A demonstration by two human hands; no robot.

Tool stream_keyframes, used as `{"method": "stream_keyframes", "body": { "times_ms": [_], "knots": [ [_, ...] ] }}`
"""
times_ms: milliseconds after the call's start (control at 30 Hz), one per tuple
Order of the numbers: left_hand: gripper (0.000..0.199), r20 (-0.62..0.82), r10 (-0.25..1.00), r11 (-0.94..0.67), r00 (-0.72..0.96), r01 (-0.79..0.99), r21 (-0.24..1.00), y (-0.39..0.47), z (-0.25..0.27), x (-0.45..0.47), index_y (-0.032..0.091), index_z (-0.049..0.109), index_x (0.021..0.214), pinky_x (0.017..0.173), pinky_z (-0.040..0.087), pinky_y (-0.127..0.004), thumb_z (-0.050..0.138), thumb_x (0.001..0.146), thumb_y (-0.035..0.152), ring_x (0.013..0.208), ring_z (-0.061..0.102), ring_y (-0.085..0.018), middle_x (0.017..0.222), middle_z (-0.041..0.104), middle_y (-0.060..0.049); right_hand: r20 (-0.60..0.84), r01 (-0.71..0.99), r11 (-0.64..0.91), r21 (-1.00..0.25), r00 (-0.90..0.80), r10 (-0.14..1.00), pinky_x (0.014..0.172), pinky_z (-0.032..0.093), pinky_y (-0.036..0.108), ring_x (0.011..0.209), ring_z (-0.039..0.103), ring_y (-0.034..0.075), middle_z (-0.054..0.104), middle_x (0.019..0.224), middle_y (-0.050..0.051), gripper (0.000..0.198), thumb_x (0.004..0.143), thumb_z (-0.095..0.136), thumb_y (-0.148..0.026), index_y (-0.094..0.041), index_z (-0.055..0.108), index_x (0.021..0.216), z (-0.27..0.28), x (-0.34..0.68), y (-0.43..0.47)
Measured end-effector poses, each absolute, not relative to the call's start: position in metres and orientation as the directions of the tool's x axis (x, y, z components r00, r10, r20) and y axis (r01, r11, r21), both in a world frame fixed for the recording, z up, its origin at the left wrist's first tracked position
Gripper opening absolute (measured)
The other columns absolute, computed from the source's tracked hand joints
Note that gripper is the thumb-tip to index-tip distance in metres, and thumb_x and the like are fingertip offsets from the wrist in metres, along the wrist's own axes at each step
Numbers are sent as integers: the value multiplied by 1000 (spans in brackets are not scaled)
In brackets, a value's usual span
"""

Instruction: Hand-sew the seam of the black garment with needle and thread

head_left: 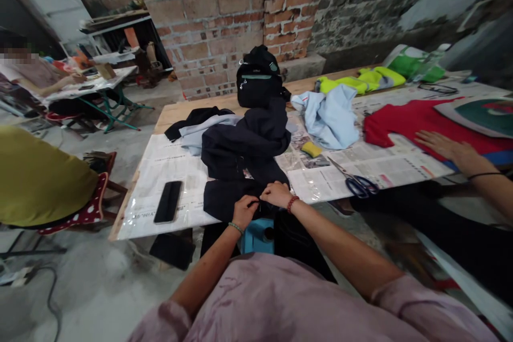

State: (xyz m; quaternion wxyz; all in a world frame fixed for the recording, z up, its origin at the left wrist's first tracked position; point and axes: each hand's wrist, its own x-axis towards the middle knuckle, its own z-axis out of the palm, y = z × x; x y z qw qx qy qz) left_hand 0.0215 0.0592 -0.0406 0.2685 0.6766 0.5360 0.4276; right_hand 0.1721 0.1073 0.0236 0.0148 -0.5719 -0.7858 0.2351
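A dark navy garment [228, 197] lies bunched at the table's front edge. My left hand [243, 212], with a beaded bracelet, pinches its lower edge between thumb and fingers. Close beside it, my right hand [276, 195], with a red bead bracelet, is closed in a pinch at the same edge. A tiny pale sliver shows between the fingertips, too small to name. Below the hands, a blue object [258, 235] sits at my lap. Scissors with dark blue handles [360, 184] lie to the right, and a yellow sponge-like piece [311, 149] lies farther back.
A phone [168, 202] lies on the newspaper-covered table [144, 171] at left. Behind stand a black backpack [259, 80] and light blue cloth [331, 115]. At right, another person's hand [436, 144] rests on a red garment [404, 117]. Another person sits close at left.
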Motion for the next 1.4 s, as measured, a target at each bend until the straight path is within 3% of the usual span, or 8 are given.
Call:
{"method": "stream_keyframes", "body": {
  "times_ms": [200,333,667,800,1000,1200,1400],
  "knots": [
    [13,295,952,-293,76,492,820,59,-40,22,18,64,76,68,45,-22,56,69,10,71,56,-11,75,62,-1,-228,830,213,-515,-372,900,80,33,34,94,49,23,65,90,-1,16,66,54,-31,-29,70,69,21,171,110],
    [12,278,958,-274,70,505,818,59,-41,23,18,64,75,67,44,-23,56,69,11,69,56,-11,74,61,-1,-233,760,190,-622,-411,881,73,37,26,81,55,17,66,80,-1,13,63,58,-25,-25,70,66,18,172,113],
    [8,226,971,-237,80,467,852,62,-41,20,18,64,76,68,44,-23,58,70,16,72,56,-12,76,62,-1,-239,619,-21,-785,-271,933,56,40,18,61,55,10,64,68,2,15,68,52,-19,-13,65,73,-2,172,124],
    [9,220,971,-236,90,470,851,62,-40,20,18,64,76,69,44,-23,57,70,16,72,56,-12,76,62,-1,-236,538,-32,-842,-315,919,51,40,16,54,53,7,63,66,-1,11,70,51,-19,-15,61,73,1,169,121],
    [11,222,972,-235,83,455,859,61,-41,21,19,64,76,71,45,-24,56,70,15,74,57,-12,78,62,-1,-283,472,-89,-877,-359,889,48,40,14,48,52,6,62,63,-1,14,66,52,-10,-14,58,78,6,161,114],
    [11,227,970,-239,83,458,856,61,-40,21,18,64,77,73,45,-26,56,70,14,75,57,-12,78,63,-1,-308,455,-113,-883,-380,872,49,39,16,49,51,7,58,53,-3,4,62,57,-13,-14,61,63,6,163,117],
    [10,188,980,-199,69,452,870,62,-36,21,17,64,76,71,45,-25,57,69,15,74,57,-13,78,63,-2,-305,375,-194,-906,-263,915,52,40,15,52,52,6,57,53,-3,9,64,48,-8,-15,54,64,1,156,112]
  ]
}}
